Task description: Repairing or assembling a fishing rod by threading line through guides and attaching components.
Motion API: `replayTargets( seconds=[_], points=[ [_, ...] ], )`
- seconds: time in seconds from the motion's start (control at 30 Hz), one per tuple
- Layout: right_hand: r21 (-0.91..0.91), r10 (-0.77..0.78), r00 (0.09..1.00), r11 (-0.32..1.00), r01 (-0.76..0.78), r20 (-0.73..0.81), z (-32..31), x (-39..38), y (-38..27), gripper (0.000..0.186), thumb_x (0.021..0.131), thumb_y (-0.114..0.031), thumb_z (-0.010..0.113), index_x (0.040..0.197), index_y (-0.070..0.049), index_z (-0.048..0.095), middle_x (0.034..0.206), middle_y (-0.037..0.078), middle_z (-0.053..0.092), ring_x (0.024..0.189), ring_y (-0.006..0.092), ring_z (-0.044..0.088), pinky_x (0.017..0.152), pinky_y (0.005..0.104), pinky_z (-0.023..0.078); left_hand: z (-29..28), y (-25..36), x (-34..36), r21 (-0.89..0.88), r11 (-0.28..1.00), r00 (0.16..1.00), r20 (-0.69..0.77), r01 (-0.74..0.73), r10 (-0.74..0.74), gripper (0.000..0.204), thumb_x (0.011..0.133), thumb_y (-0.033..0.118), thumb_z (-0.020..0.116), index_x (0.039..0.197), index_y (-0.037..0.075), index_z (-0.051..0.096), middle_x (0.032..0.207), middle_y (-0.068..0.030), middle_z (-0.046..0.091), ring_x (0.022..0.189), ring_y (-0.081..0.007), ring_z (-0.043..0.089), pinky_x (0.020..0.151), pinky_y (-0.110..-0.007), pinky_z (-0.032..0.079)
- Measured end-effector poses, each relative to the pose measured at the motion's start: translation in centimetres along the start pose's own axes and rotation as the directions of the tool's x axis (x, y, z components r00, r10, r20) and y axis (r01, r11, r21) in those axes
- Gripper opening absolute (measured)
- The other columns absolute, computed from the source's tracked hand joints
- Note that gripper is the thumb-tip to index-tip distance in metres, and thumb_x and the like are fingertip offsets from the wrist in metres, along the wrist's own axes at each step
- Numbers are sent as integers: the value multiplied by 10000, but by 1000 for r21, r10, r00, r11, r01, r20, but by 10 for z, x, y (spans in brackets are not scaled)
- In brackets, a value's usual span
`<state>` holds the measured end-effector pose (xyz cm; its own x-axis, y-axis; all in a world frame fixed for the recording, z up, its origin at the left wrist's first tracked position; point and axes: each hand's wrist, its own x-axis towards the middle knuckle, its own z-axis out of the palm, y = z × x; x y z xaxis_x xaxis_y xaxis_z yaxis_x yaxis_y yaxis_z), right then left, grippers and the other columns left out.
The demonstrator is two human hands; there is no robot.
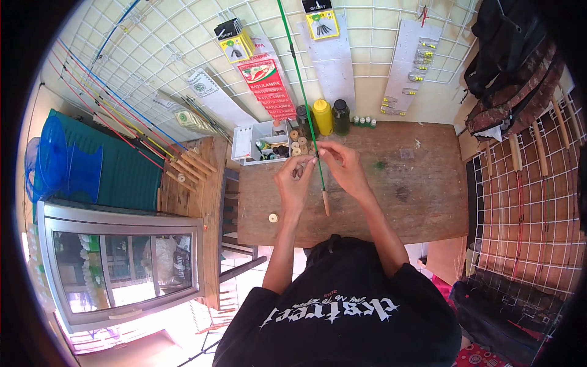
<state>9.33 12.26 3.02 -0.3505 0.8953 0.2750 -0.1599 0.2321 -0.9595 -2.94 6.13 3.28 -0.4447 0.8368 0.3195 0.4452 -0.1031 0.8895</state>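
Observation:
A thin green fishing rod (299,73) runs from the top of the view down between my hands. Its short light-brown handle (326,203) lies toward the near side of the table. My left hand (295,175) is closed, its fingertips pinching the rod from the left. From the right, my right hand (342,161) pinches the rod at nearly the same spot, the fingers of both hands almost meeting. Something small and dark shows on the rod there, too small to make out. A pale ring-shaped piece (273,218) rests left of my left forearm.
On the wooden table (422,202), a white divided box (246,144) holds small parts, beside several cork rings (296,145). Behind stand a yellow squeeze bottle (322,116), a dark bottle (341,117) and several tiny bottles (368,122). A glass cabinet (122,269) stands left.

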Motion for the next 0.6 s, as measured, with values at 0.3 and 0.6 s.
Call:
replayTargets(
  seconds=[0.3, 0.6],
  points=[
    [80, 34, 999, 996, -35, 20, 7, -1, 9, 201, 875, -47, 558, 1053, 14, 628, 894, 101, 678, 819, 125, 634, 740, 270, 493, -2, -12, -2, -105, 992, 998, -5, 67, -68, 71, 823, 55, 688, 876, 12, 669, 665, 85, 517, 558, 12, 327, 480, -177, 226],
    [68, -24, 999, 997, 22, 23, 8, -1, 10, 193, 860, -20, 567, 1037, 30, 626, 895, 94, 677, 827, 122, 636, 741, 268, 497, 1, -17, -1, -235, 967, 995, 23, 99, -96, 95, 836, 25, 665, 922, -15, 654, 779, 14, 623, 649, -4, 476, 567, -156, 357]
  ],
)
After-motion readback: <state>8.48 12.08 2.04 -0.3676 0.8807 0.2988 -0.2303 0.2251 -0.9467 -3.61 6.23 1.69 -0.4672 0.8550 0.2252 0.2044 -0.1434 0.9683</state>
